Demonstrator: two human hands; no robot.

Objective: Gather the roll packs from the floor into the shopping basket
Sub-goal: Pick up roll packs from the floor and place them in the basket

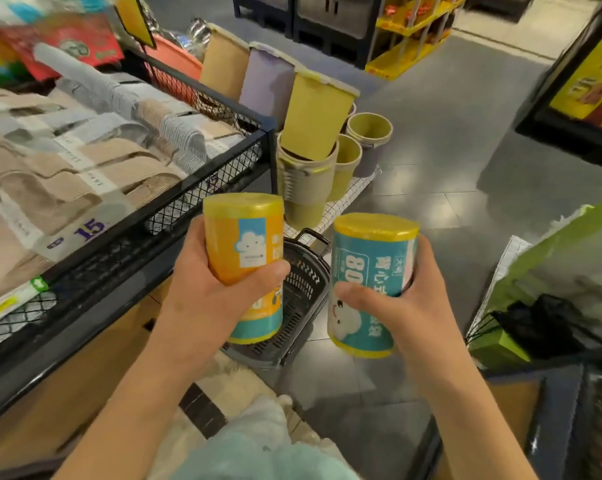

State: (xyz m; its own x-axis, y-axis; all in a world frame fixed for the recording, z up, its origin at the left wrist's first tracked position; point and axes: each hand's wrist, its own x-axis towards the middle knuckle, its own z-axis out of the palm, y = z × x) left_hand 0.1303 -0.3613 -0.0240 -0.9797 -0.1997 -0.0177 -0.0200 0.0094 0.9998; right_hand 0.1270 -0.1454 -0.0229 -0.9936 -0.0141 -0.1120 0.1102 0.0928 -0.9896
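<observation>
Two packs: orange roll pack (pixel 243 244) gripped by left hand (pixel 206 299); teal roll pack (pixel 368 285) by right hand (pixel 406 303).
Basket: shopping basket (pixel 306 289) below looks empty, though partly hidden.
Left: both drops.

Head-worn view, forward and down

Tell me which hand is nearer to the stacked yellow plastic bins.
Left. The left hand is just below the stacked yellow plastic bins; the right hand is below them, farther right.
</observation>
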